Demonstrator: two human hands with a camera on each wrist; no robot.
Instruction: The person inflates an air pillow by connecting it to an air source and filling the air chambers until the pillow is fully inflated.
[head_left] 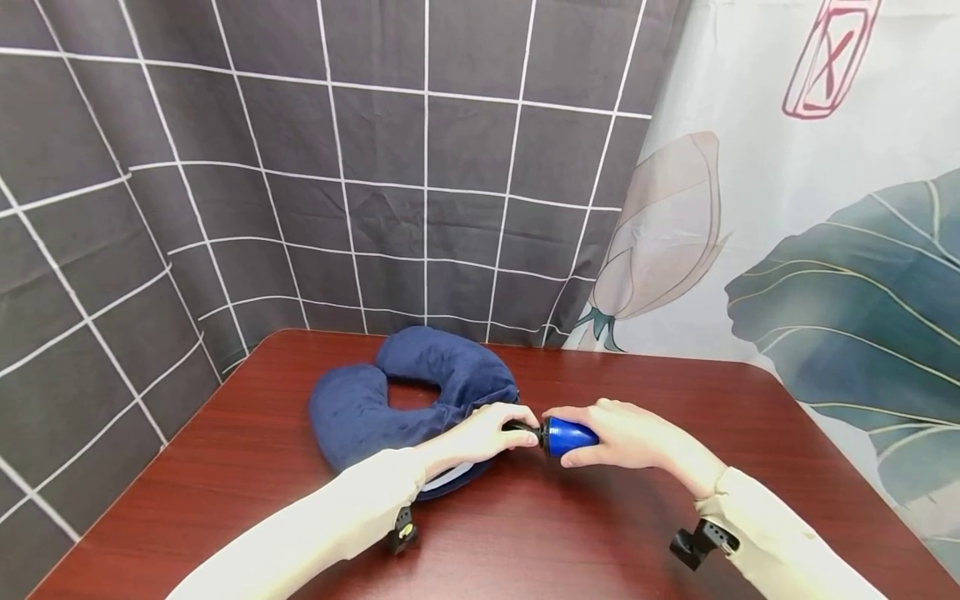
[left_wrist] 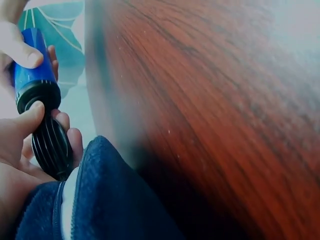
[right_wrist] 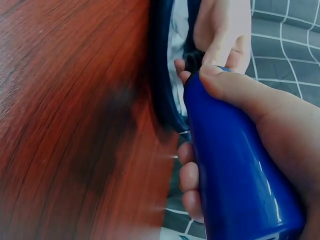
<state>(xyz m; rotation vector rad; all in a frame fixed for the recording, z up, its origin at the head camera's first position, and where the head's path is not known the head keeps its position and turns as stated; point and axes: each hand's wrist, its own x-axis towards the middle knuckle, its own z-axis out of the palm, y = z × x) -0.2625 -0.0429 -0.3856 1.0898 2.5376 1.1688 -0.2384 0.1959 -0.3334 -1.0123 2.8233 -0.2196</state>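
A glossy blue cylinder [head_left: 572, 436] with a black collar [left_wrist: 40, 95] is held between the two hands over the table. My right hand [head_left: 637, 433] grips its blue body, thumb on top and fingers underneath. My left hand [head_left: 487, 429] pinches the black ribbed piece [left_wrist: 50, 147] that extends from the collar. A navy plush neck pillow [head_left: 345, 417] lies to the left, partly behind the left hand. Along its near edge a zipper [left_wrist: 75, 205] is open, showing white lining [left_wrist: 67, 202]. The ribbed piece's far tip reaches this opening.
Beneath everything is a reddish-brown wooden table [head_left: 600, 542]. A grey curtain with a white grid [head_left: 375, 208] hangs behind it, and a white curtain with leaf and flower prints [head_left: 787, 208] hangs at the right.
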